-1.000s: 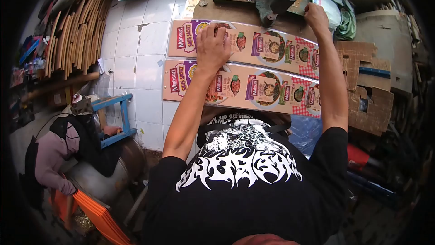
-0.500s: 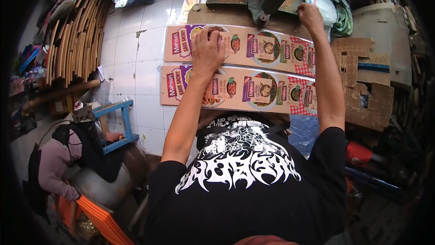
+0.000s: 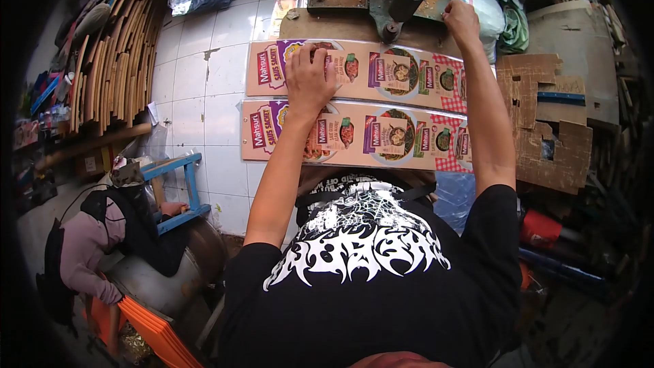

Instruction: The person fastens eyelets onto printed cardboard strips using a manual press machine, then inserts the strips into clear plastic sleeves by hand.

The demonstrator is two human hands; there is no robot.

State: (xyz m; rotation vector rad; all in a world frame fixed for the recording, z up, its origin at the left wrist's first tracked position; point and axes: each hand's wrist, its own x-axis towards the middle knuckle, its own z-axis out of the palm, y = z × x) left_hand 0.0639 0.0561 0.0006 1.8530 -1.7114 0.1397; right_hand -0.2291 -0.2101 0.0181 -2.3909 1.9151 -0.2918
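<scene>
My left hand (image 3: 310,81) lies on the upper printed panel (image 3: 354,72), fingers stretched over its "Saus Sachet" artwork. A second, matching panel (image 3: 354,136) lies just in front, nearer my body, partly covered by my left forearm. My right hand (image 3: 462,22) is at the right edge of the dark metal tray (image 3: 436,0), its fingers drawn together; whatever they may hold is too small to make out. Beside that tray stands a dark green machine (image 3: 398,4), its rounded foot just beyond the upper panel.
Cut cardboard (image 3: 545,123) lies right of the panels, near a white sack (image 3: 480,0). Wooden strips (image 3: 119,55) are stacked at the left. At lower left, another person (image 3: 88,252) sits by a blue frame (image 3: 187,191) and orange sheets (image 3: 153,327).
The view has shifted slightly. My left hand stays on the upper panel and my right hand stays at the tray's edge, fingers still drawn together.
</scene>
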